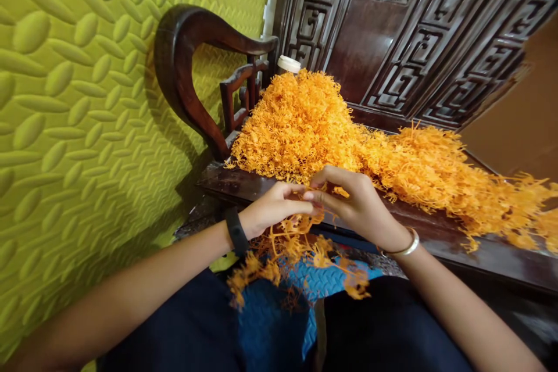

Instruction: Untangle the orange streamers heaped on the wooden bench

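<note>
Head view: the left hand (276,204), black band (236,231) on the wrist, is pinched narrow, holding an orange strand (299,244) that hangs in loose clumps below the fingers, between the forearms. The right hand (355,192), bracelet (410,243) on the wrist, has curled fingers and a narrow grip, fingertips against the left's; cannot tell if it grips a bit too. Both are at the front edge of a dark wood desk (257,185). Behind them on the desk, a tall orange pile (300,128) runs right into a lower heap (429,157). White lid (289,64) just behind the pile, partly hidden. Curved armrest (174,64) at the left end, carved panel (361,52) behind. Yellow-green textured surface (65,99) far left; blue mat (320,279) below, between dark-clothed legs (174,325).
</note>
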Tool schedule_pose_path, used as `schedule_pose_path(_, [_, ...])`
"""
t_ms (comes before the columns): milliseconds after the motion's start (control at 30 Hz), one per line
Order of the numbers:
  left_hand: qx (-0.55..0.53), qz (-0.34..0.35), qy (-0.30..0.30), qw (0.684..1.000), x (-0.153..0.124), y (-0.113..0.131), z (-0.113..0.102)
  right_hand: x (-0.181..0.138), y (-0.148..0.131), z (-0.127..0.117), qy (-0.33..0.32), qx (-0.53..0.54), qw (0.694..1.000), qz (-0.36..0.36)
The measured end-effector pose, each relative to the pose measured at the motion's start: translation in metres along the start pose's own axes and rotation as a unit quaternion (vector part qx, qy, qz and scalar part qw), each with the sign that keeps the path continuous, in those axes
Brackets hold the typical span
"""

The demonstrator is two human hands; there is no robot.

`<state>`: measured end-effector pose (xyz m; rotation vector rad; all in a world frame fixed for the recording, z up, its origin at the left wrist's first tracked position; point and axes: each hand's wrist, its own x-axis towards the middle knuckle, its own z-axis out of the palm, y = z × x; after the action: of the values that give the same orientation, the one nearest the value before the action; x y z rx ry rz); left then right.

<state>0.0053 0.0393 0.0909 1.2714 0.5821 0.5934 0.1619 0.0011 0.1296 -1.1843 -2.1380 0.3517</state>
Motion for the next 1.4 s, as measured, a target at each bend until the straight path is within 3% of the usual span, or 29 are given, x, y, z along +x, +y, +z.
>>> schedule_pose_path(133, [0.105,0.008,0.013,0.994,0.001,-0.001,0.000,0.001,0.000,-0.001,-0.044,0.048,0.997,0.045])
schedule_pose_path(267, [0.103,0.045,0.013,0.994,0.000,0.002,0.004,0.003,0.001,-0.001,-0.096,0.167,0.974,0.116])
schedule_pose_path(400, [0.097,0.034,-0.010,0.995,-0.004,0.010,0.007,0.003,0.006,0.004,-0.147,0.343,0.911,0.176])
schedule_pose_path(633, [0.087,0.023,-0.092,0.992,-0.007,0.019,0.001,-0.001,0.009,0.009,-0.168,0.572,0.774,0.215])
schedule_pose_path(800, [0.095,0.025,-0.149,0.984,-0.010,0.024,-0.001,-0.002,0.009,0.009,-0.194,0.606,0.744,0.206])
schedule_pose_path(967, [0.105,0.027,-0.168,0.980,-0.014,0.028,-0.002,-0.004,0.006,0.013,-0.211,0.609,0.743,0.184])
schedule_pose_path(1067, [0.060,0.035,-0.169,0.983,-0.016,0.026,-0.005,-0.001,0.004,0.009,-0.175,0.595,0.766,0.167])
schedule_pose_path(1167, [0.023,0.049,-0.165,0.985,-0.016,0.020,-0.006,0.004,0.005,-0.005,-0.030,0.536,0.831,0.144])
schedule_pose_path(1267, [0.036,0.035,-0.124,0.991,-0.012,0.015,-0.003,0.007,0.015,-0.022,0.128,0.393,0.904,0.106])
schedule_pose_path(1333, [0.020,0.029,-0.078,0.996,-0.008,0.013,0.000,0.008,0.027,-0.029,0.224,0.290,0.927,0.084])
schedule_pose_path(1400, [0.004,0.035,-0.041,0.999,-0.004,0.010,0.001,0.009,0.043,-0.031,0.299,0.200,0.929,0.090])
